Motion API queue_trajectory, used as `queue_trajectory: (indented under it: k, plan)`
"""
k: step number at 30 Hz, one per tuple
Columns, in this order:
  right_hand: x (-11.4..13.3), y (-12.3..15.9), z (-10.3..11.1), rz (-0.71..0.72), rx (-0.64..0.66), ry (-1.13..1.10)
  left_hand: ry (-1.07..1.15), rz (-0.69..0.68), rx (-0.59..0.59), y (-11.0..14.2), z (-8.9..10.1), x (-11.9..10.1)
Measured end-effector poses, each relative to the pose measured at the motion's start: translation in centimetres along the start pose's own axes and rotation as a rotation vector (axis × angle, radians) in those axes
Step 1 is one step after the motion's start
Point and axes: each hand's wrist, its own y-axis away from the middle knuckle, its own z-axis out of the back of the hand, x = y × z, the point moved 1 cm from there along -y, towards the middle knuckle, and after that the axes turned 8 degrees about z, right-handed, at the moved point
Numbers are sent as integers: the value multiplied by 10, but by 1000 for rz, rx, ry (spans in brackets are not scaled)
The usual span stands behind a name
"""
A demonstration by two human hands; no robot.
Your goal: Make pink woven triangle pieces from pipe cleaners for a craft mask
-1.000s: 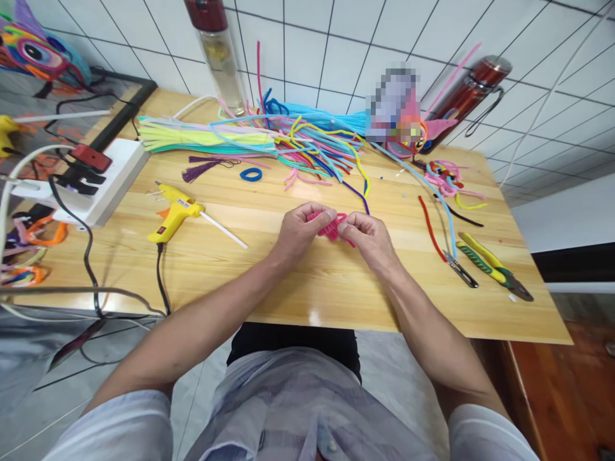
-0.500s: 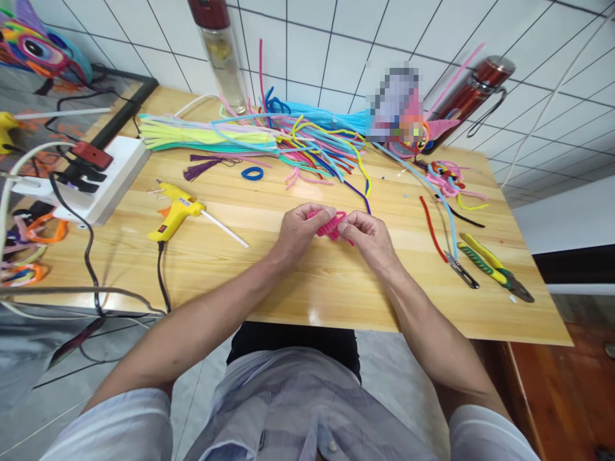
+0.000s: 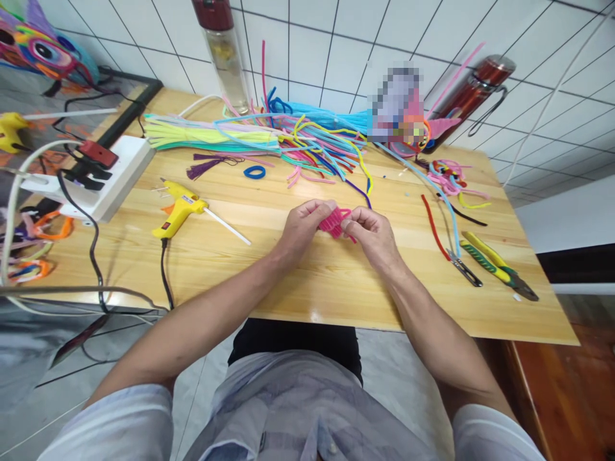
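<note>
Between my hands is a pink pipe cleaner (image 3: 331, 224), bent into close, side-by-side folds. My left hand (image 3: 306, 224) pinches its left side between thumb and fingers. At its right side, my right hand (image 3: 369, 230) grips the pink folds, and a short end pokes out below the fingertips. Both hands hover over the middle of the wooden table (image 3: 307, 282). Beyond them lies a heap of loose coloured pipe cleaners (image 3: 317, 144), with a dark blue one reaching down near my right hand.
A yellow glue gun (image 3: 180, 208) with a white stick lies left, near a white power strip (image 3: 122, 179) and cables. Green-yellow pliers (image 3: 500, 266) and small snips (image 3: 465, 267) lie right. A glass bottle (image 3: 223, 57) and a red flask (image 3: 473, 96) stand at the back wall.
The pink folded piece has turned slightly, so more of its flat ridged face shows. Both hands keep their hold, and the whole view has shifted a little.
</note>
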Motion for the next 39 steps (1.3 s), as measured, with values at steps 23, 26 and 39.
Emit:
queue_trajectory:
  k: [23,26,39]
  plan:
    - [-1,-2,-2,75,-14,10,-60,-29,38,-2,3,3]
    - [0,-4,-1,73,-34,13,-47,15,24,-4,4,2]
    - [-4,-18,18,75,-98,8,16,236,72,-6,4,-4]
